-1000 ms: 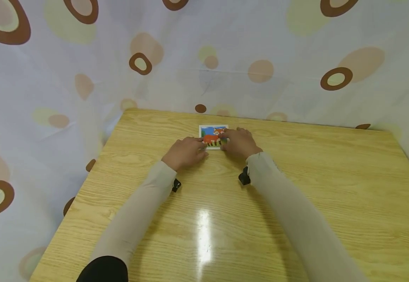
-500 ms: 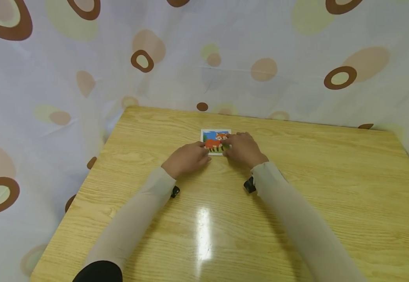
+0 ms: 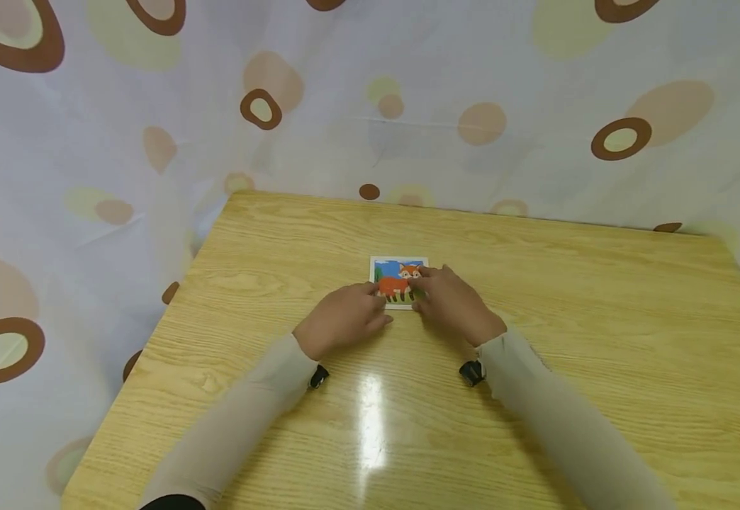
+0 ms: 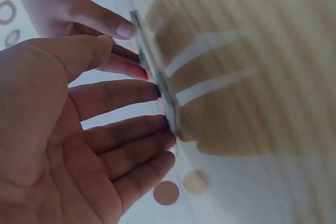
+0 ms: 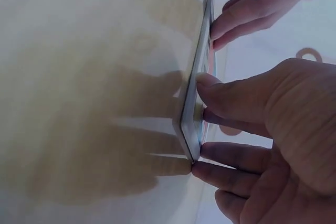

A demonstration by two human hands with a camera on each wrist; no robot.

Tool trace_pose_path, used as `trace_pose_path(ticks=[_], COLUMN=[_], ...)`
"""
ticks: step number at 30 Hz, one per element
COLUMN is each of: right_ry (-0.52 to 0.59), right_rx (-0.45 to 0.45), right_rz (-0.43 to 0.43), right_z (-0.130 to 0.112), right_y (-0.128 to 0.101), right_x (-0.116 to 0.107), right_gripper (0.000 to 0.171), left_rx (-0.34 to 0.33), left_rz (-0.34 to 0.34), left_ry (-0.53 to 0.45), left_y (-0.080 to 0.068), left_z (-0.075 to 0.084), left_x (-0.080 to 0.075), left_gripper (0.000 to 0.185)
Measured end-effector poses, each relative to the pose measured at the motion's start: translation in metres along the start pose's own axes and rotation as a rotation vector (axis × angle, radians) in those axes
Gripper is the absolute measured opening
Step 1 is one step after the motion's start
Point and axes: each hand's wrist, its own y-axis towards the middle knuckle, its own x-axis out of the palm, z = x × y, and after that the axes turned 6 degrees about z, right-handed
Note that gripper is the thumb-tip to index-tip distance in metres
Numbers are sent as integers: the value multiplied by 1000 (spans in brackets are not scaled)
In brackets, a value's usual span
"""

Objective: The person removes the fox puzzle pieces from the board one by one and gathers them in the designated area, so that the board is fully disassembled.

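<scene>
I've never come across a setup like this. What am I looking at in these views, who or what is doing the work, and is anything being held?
There is no machine: a person works with two bare hands, the left hand and the right hand. The wide view comes from a camera on the head, looking forward and down. The other two come from cameras on the wrists, each seeing its own hand up close and the other hand beyond.

On the wooden table lies a small white-edged board showing an orange animal. Fingers of both hands touch it from either side, but neither hand is wrapped round it. Behind the table hangs a patterned cloth.
</scene>
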Motion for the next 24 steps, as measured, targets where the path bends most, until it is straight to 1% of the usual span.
trace_pose_path(ticks=[3, 6, 10, 14, 17, 21, 24], right_ry=[-16, -41, -55, -41, -38, -68, -109], right_rx=[-36, -55, -45, -43, -55, -65, -70], right_rz=[25, 45, 55, 54, 68, 96, 114], right_z=[-5, -7, -9, -13, -17, -19, -22], right_y=[-11, -21, -37, -54, -61, -64, -64], right_x=[4, 5, 4, 3, 4, 5, 4], right_gripper=[43, 44, 46, 46, 46, 45, 33], left_rx=[5, 35, 77, 100, 108, 115, 111], left_rz=[11, 38, 63, 60, 75, 102, 105], left_ry=[20, 33, 38, 31, 22, 23, 22], left_y=[-9, -16, -23, -32, -36, -35, -32], left_z=[6, 14, 27, 36, 38, 36, 35], left_x=[2, 2, 1, 3, 3, 2, 1], left_gripper=[31, 31, 31, 31, 30, 31, 31])
